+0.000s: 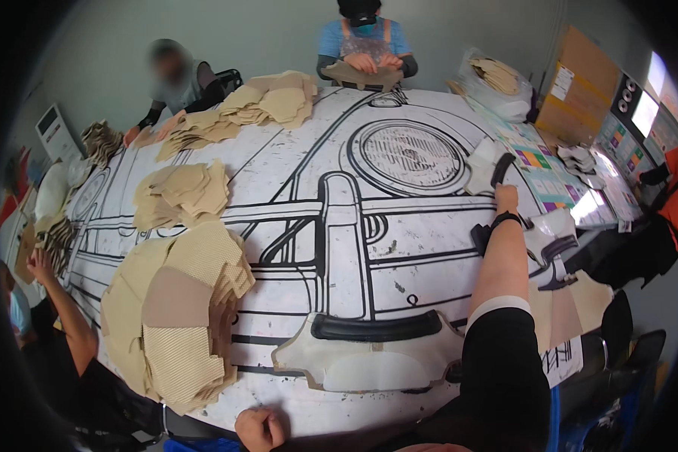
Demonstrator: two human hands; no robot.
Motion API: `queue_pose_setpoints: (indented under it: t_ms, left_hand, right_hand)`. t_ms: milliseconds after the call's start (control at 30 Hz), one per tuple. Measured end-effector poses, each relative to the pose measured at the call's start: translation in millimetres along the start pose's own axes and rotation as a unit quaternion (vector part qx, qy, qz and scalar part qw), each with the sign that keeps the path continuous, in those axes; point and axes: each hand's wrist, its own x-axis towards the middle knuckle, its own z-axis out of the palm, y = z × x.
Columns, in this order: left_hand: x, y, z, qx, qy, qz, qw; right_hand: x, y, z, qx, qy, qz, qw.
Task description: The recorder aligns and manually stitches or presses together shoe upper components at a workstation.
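Currently, we log 1 cream piece (480, 167) with dark trim (502, 172) at 2 o'clock on the line-drawn tabletop (422, 280); our right hand (508, 199) grips the trim. Our left hand (260, 429), 7 o'clock, is curled narrow. Outward: black-edged panel (373, 365), 6 o'clock; beige stack (179, 301), 8 o'clock; 1 co-worker (364, 47), 12 o'clock.

We are in a workshop set up for handwork. Our large shared table (418, 279), its top drawn with a vehicle's front, bears stacks of cut tan pieces (177, 316) and pale shaped pieces with dark strips (369, 361). Opposite us, a masked co-worker (331, 39) in an apron (359, 47) handles another piece (361, 76).
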Motion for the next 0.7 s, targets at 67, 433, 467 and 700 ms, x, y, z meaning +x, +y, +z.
queue_pose_setpoints:
  t_ms: [67,433,467,700]
  left_hand:
    - [-1,-4,-1,-0.013,-0.023,-0.001,1.0]
    - [5,2,-7,0.056,-0.028,-0.023,0.998]
    - [5,2,-9,0.051,-0.041,-0.023,0.998]
    - [6,11,-13,0.019,-0.014,0.007,1.0]
  right_hand:
    - [1,1,4,-0.009,0.01,0.017,1.0]
    - [63,16,37,0.106,-0.131,0.114,0.979]
    - [70,35,37,0.193,-0.117,-0.066,0.972]
    - [21,-60,-7,0.77,-0.177,0.08,0.608]
